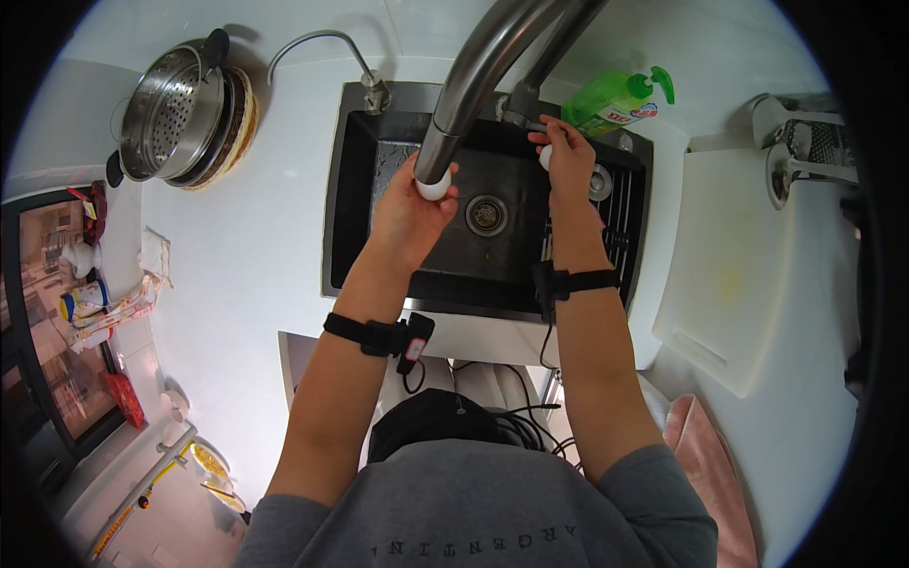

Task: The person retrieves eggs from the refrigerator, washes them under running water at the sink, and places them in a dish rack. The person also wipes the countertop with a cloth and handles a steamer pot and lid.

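My left hand [415,213] holds a smooth white object [434,187], possibly an egg, under the spout of the metal faucet [454,106]; the spout hides part of it. At the faucet's lever [536,126] are the fingers of my right hand [568,153], with a second white rounded object [546,157] in that palm, mostly hidden. Both hands are over the black sink [454,284], whose drain [486,215] shows between them. Whether water runs cannot be told.
Right of the faucet stands a green pump bottle [603,103]. A drying rack [621,234] lies in the sink's right side, beside a white cutting board [724,270]. A small curved tap [373,89] and a steel steamer pot [170,117] are at the left.
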### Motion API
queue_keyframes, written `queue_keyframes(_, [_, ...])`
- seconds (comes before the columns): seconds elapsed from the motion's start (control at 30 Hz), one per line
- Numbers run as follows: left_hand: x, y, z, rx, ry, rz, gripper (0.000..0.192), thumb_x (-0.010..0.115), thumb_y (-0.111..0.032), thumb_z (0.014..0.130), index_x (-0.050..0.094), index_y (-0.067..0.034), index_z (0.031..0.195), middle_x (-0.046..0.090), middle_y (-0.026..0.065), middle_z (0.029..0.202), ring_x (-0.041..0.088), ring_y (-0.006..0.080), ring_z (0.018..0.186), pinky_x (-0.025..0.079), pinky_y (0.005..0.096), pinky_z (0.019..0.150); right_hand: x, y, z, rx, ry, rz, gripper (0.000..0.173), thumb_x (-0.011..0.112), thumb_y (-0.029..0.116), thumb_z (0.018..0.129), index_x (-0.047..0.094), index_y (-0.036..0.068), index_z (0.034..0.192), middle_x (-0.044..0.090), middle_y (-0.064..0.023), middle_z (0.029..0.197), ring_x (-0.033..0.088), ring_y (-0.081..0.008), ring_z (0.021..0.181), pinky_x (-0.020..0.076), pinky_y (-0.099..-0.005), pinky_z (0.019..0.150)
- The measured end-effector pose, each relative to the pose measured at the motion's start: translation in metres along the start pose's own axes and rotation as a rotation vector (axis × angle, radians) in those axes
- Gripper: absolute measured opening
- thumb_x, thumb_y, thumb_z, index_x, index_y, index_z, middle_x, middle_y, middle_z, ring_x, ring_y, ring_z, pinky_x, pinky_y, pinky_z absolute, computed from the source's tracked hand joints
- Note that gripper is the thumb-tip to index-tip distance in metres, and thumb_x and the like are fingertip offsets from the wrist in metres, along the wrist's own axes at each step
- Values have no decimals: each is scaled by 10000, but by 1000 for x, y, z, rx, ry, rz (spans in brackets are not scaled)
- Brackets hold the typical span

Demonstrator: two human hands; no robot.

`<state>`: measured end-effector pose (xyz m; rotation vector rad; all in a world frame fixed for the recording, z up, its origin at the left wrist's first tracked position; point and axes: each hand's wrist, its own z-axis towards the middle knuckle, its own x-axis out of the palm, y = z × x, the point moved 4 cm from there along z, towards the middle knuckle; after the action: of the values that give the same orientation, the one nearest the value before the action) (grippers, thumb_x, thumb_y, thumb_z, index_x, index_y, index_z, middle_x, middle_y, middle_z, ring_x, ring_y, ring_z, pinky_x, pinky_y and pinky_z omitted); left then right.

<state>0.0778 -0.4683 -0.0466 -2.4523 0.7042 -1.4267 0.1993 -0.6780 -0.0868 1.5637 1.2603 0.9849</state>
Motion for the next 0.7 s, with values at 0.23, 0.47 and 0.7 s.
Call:
queue_keyframes(0.23, [4,1,-3,6,-66,11,318,540,-293,1030,550,-107,1288,602,142,1168,595,196,919,521,262,752,3,-2,-1,-1,-43,-2,238,595,178,1001,719,13,1118,730,-76,869,653,-113,755,482,-259,672])
queue_keyframes(0.47, [4,2,0,-42,-11,-5,273,523,-285,1044,557,-86,1229,605,133,1126,597,184,889,523,244,696,4,-2,-3,-28,-53,-13,238,595,171,999,721,11,1122,732,-85,882,661,-120,769,486,-266,666])
queue_keyframes(0.7, [7,0,4,-27,-29,27,266,536,-269,1035,539,-81,1224,597,115,1016,543,150,753,423,214,540,4,0,-7,11,-33,-5,280,615,202,998,696,15,1191,730,-95,989,703,-146,886,513,-281,691])
